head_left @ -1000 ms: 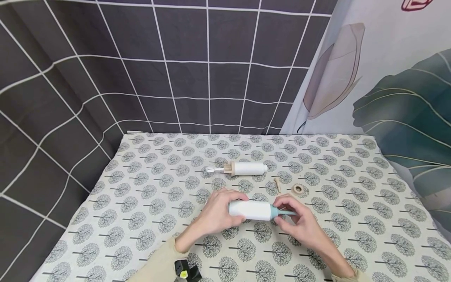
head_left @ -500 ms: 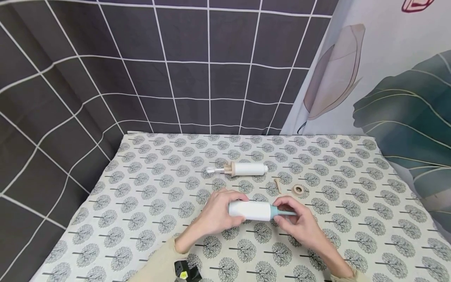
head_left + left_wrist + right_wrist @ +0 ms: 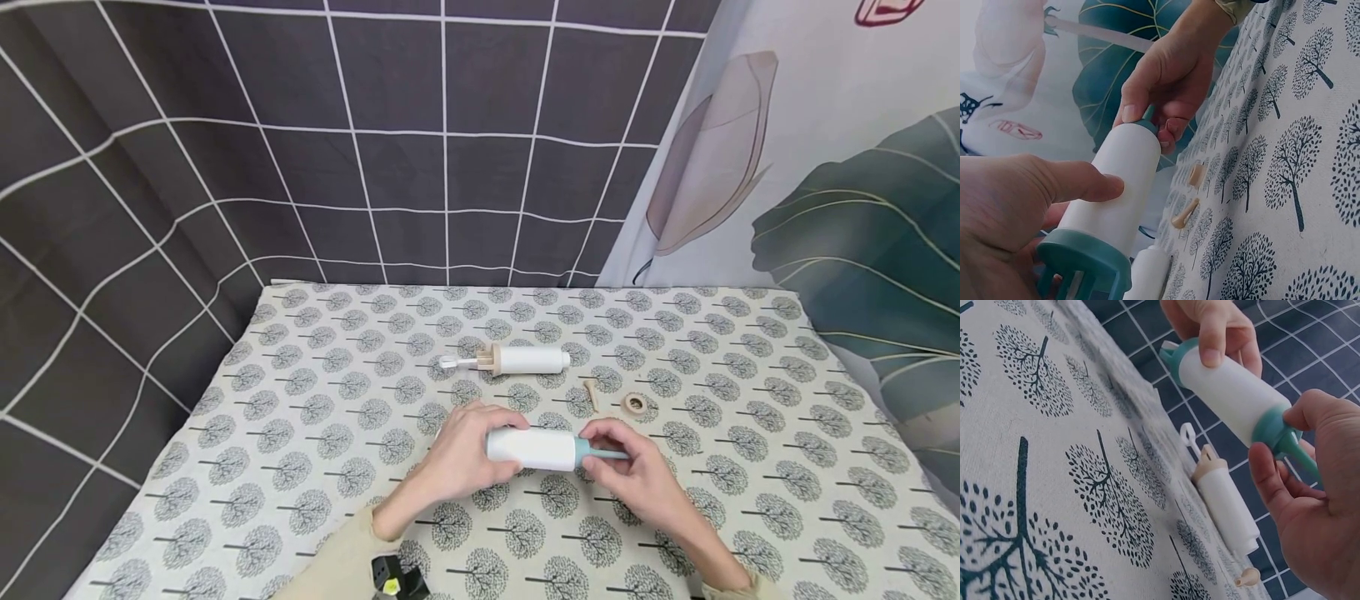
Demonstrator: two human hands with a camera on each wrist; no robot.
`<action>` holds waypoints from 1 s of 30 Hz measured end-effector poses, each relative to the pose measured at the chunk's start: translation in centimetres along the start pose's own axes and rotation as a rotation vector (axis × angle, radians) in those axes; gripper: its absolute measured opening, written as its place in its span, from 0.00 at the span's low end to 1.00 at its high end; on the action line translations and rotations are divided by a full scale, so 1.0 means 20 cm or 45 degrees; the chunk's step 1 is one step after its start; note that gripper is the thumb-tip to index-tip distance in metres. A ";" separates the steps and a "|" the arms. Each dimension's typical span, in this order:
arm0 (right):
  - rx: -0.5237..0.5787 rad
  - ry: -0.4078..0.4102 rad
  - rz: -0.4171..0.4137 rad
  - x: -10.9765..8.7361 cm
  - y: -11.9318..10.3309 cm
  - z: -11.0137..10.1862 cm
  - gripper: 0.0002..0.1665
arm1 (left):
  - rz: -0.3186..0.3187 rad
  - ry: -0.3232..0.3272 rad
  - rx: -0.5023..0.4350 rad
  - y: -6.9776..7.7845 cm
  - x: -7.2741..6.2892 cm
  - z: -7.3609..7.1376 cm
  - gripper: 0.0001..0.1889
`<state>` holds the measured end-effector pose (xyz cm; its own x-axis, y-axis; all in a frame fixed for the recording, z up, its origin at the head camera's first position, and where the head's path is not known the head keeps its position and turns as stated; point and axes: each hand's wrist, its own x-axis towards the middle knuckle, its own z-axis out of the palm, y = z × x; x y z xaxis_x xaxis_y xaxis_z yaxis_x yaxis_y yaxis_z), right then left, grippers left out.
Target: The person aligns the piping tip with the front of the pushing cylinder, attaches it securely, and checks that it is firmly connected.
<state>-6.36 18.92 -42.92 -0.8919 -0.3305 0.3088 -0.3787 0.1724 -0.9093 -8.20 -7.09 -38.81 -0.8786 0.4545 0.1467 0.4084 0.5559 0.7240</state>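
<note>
A white syringe-like barrel [image 3: 536, 448] with teal ends lies crosswise between my two hands, above the patterned cloth. My left hand [image 3: 468, 446] grips the barrel around its left part, thumb along the near side. In the left wrist view a teal flange [image 3: 1082, 250] with prongs shows at that end. With thumb and fingers, my right hand [image 3: 637, 471] pinches the teal cap [image 3: 1269, 428] at the other end. A thin teal nozzle [image 3: 1299, 454] sticks out of the cap into the hollow of the right hand.
Behind the hands lies a similar white syringe [image 3: 528, 359] with a beige flange and a pale looped plunger rod [image 3: 450, 361]. A small beige nozzle [image 3: 592, 394] and a beige ring [image 3: 634, 404] lie to its right. A dark checked curtain [image 3: 390, 167] hangs behind.
The right hand's fingers have shifted very slightly around the teal cap, and the nozzle's visible part is a little shorter. The left hand and the barrel stay almost in place.
</note>
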 end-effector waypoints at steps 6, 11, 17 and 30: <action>-0.028 -0.005 0.057 -0.01 0.00 0.00 0.14 | 0.023 0.012 0.022 0.00 0.00 0.01 0.23; -0.037 -0.002 0.070 -0.01 0.00 0.01 0.13 | 0.027 0.028 0.047 0.00 -0.01 0.02 0.24; -0.031 0.000 0.106 -0.02 -0.01 0.02 0.14 | 0.034 0.032 0.060 0.00 -0.01 0.02 0.24; 0.063 0.000 0.285 -0.02 -0.01 0.02 0.15 | 0.052 0.048 0.068 -0.02 -0.02 0.04 0.24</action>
<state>-5.88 18.60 -42.87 -0.9523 -0.2891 0.0979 -0.1590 0.1960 -0.9676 -7.81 -6.93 -39.57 -0.8692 0.4518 0.2010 0.4557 0.5742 0.6802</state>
